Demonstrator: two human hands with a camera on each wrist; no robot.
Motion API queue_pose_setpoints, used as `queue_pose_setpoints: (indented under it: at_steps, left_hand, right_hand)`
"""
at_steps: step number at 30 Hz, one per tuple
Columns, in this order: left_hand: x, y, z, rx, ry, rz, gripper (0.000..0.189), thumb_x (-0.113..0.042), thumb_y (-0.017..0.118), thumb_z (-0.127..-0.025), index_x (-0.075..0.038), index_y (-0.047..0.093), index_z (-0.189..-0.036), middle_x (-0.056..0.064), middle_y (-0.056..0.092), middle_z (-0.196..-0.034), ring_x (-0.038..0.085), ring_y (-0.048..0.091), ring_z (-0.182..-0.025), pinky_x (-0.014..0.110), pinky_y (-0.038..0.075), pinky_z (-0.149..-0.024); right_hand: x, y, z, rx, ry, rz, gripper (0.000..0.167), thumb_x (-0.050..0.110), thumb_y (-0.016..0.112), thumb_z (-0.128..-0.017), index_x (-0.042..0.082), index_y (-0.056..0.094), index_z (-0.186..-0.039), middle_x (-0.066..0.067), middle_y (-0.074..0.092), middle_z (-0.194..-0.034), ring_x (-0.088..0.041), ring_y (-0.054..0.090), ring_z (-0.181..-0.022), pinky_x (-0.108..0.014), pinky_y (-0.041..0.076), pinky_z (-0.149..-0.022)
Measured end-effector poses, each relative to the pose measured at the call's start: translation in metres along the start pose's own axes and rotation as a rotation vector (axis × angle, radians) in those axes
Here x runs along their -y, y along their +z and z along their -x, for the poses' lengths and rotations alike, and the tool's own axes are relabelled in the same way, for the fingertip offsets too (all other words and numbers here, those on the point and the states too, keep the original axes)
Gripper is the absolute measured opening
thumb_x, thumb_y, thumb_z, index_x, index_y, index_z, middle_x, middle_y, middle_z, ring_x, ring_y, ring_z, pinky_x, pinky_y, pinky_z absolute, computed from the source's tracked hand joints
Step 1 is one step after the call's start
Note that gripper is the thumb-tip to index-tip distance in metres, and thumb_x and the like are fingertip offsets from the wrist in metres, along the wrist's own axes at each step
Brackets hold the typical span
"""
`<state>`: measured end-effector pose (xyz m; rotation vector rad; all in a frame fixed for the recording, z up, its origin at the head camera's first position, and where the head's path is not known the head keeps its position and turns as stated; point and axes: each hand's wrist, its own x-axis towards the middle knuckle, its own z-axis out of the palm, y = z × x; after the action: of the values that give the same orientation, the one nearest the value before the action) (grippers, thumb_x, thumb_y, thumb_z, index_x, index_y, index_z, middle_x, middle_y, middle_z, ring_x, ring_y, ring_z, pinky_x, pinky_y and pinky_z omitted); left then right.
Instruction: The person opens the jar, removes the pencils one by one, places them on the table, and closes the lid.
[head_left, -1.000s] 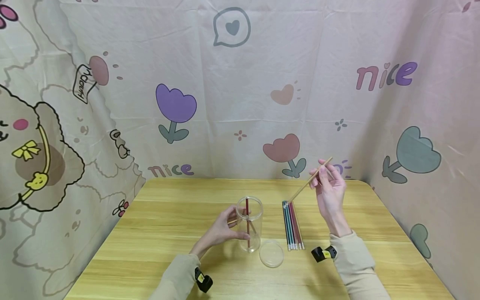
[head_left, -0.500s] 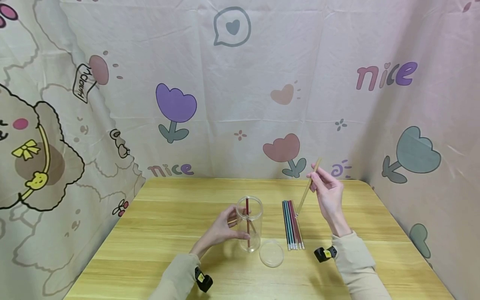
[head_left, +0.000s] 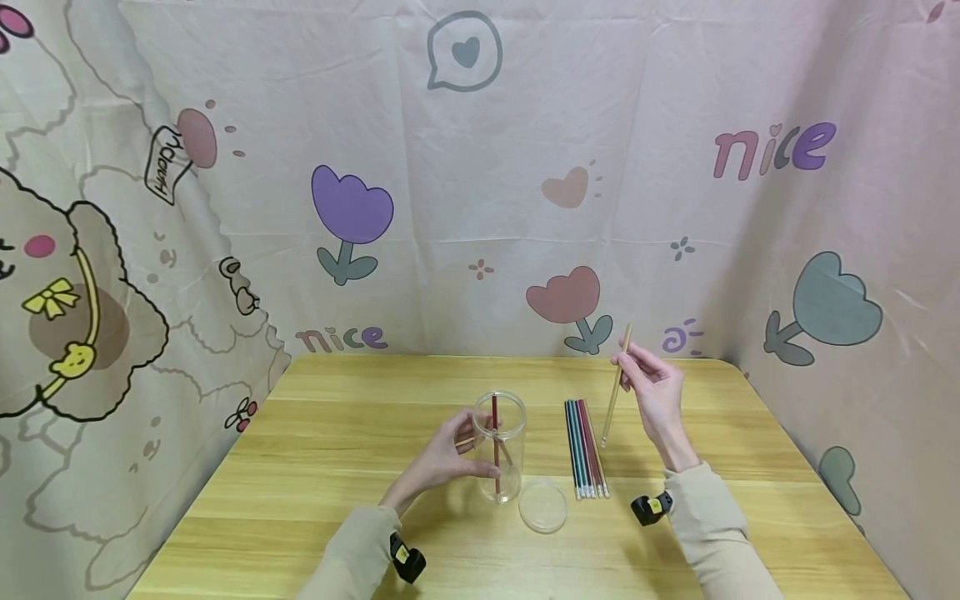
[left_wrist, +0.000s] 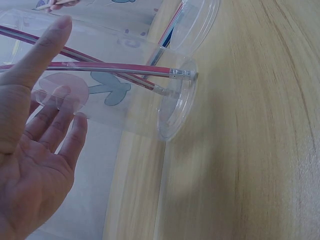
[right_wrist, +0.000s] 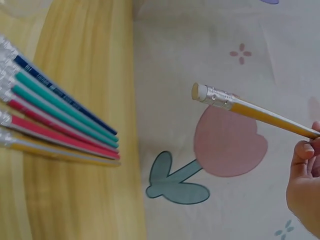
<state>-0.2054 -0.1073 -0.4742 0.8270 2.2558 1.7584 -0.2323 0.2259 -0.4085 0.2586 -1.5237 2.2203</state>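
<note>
My left hand [head_left: 442, 458] holds the side of a clear cylindrical jar [head_left: 513, 477], which stands upright without its lid. Two red pencils [left_wrist: 115, 67] lean inside it, crossing each other, eraser ends at the bottom. Above the table at the right, my right hand [head_left: 656, 396] pinches a yellow pencil [head_left: 612, 404] near its upper end. That pencil is tilted slightly, its white eraser and silver ferrule [right_wrist: 217, 97] pointing down. Beside it, a row of pencils [head_left: 585, 450] in dark blue, green, red and yellow lies on the table, ferrules toward me.
A round clear lid [head_left: 543, 507] lies flat between the jar and the pencil row. The wooden table [head_left: 315, 467] ends at a printed cloth backdrop [head_left: 465, 183]. Each wrist carries a small black camera [head_left: 407, 559].
My right hand has turned the yellow pencil from slanting over the row to nearly upright, its eraser end now lower and right of the row. The left hand and jar have stayed put.
</note>
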Motion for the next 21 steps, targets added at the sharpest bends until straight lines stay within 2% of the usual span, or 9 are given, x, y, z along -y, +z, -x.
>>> queue_pose_setpoints:
  at_steps: [3, 5, 8, 10, 11, 12, 14, 18, 21]
  left_hand:
    - [0.000, 0.000, 0.000, 0.002, 0.005, 0.007, 0.071, -0.009, 0.089, -0.074, -0.001, 0.050, -0.134, 0.022, 0.060, -0.140, 0.043, 0.054, -0.134, 0.057, 0.042, -0.116]
    - [0.000, 0.000, 0.000, 0.001, 0.005, 0.011, 0.071, -0.008, 0.089, -0.074, -0.001, 0.050, -0.134, 0.023, 0.060, -0.141, 0.043, 0.054, -0.135, 0.057, 0.042, -0.117]
    - [0.000, 0.000, 0.000, 0.002, 0.002, 0.010, 0.071, -0.008, 0.088, -0.074, -0.001, 0.050, -0.134, 0.023, 0.060, -0.141, 0.043, 0.053, -0.135, 0.057, 0.041, -0.117]
    - [0.001, 0.000, 0.000, 0.002, -0.002, 0.008, 0.072, -0.009, 0.089, -0.074, -0.001, 0.050, -0.134, 0.023, 0.060, -0.141, 0.043, 0.053, -0.135, 0.057, 0.041, -0.117]
    - [0.001, 0.000, 0.000, 0.003, -0.005, 0.011, 0.072, -0.009, 0.089, -0.074, -0.001, 0.050, -0.134, 0.023, 0.059, -0.141, 0.043, 0.053, -0.135, 0.057, 0.041, -0.117]
    - [0.000, 0.000, 0.000, 0.003, -0.008, 0.011, 0.072, -0.010, 0.089, -0.074, -0.002, 0.050, -0.134, 0.023, 0.059, -0.142, 0.043, 0.053, -0.135, 0.057, 0.041, -0.117]
    - [0.000, 0.000, 0.000, 0.004, -0.012, 0.016, 0.073, -0.011, 0.089, -0.074, -0.003, 0.050, -0.135, 0.024, 0.057, -0.143, 0.043, 0.053, -0.136, 0.057, 0.041, -0.117]
    - [-0.001, 0.000, 0.000, 0.005, -0.001, 0.016, 0.073, -0.012, 0.090, -0.074, -0.002, 0.050, -0.134, 0.025, 0.057, -0.143, 0.043, 0.053, -0.136, 0.057, 0.041, -0.117]
    - [-0.001, 0.000, 0.000, 0.003, 0.003, 0.017, 0.073, -0.011, 0.090, -0.073, -0.001, 0.050, -0.134, 0.024, 0.058, -0.142, 0.043, 0.053, -0.135, 0.056, 0.041, -0.117]
  right_hand:
    - [-0.006, -0.005, 0.000, 0.007, 0.031, 0.039, 0.032, -0.007, 0.063, -0.094, -0.004, 0.063, -0.125, 0.000, 0.078, -0.082, -0.005, 0.060, -0.060, -0.013, 0.048, -0.049]
    - [-0.009, -0.008, 0.000, 0.011, 0.054, 0.074, 0.032, -0.006, 0.063, -0.094, -0.003, 0.064, -0.125, 0.001, 0.078, -0.082, -0.004, 0.060, -0.060, -0.012, 0.048, -0.049]
    - [-0.015, -0.013, 0.001, 0.022, 0.079, 0.122, 0.030, -0.005, 0.064, -0.094, 0.012, 0.071, -0.117, 0.004, 0.077, -0.081, -0.004, 0.058, -0.060, -0.013, 0.048, -0.050]
    - [-0.019, -0.016, 0.001, 0.028, 0.092, 0.153, 0.029, -0.004, 0.064, -0.094, 0.010, 0.070, -0.119, 0.005, 0.077, -0.081, -0.004, 0.057, -0.060, -0.013, 0.048, -0.050]
    - [-0.021, -0.017, 0.001, 0.032, 0.095, 0.165, 0.027, -0.003, 0.064, -0.095, 0.014, 0.071, -0.114, 0.005, 0.077, -0.080, -0.003, 0.057, -0.060, -0.013, 0.048, -0.050]
    - [-0.022, -0.019, 0.001, 0.035, 0.101, 0.178, 0.025, -0.003, 0.064, -0.095, 0.013, 0.072, -0.112, 0.006, 0.077, -0.080, -0.003, 0.056, -0.060, -0.013, 0.048, -0.050]
    - [-0.025, -0.022, 0.001, 0.047, 0.114, 0.211, 0.027, -0.002, 0.063, -0.095, 0.002, 0.067, -0.122, 0.007, 0.077, -0.081, -0.002, 0.056, -0.060, -0.013, 0.048, -0.051]
    - [-0.030, -0.027, 0.002, 0.077, 0.163, 0.277, 0.042, -0.001, 0.062, -0.097, -0.020, 0.049, -0.132, 0.011, 0.075, -0.081, -0.002, 0.056, -0.062, -0.013, 0.049, -0.053]
    - [-0.035, -0.032, 0.001, 0.096, 0.197, 0.322, 0.045, 0.001, 0.061, -0.097, -0.021, 0.046, -0.133, 0.014, 0.074, -0.081, -0.002, 0.056, -0.064, -0.014, 0.049, -0.054]
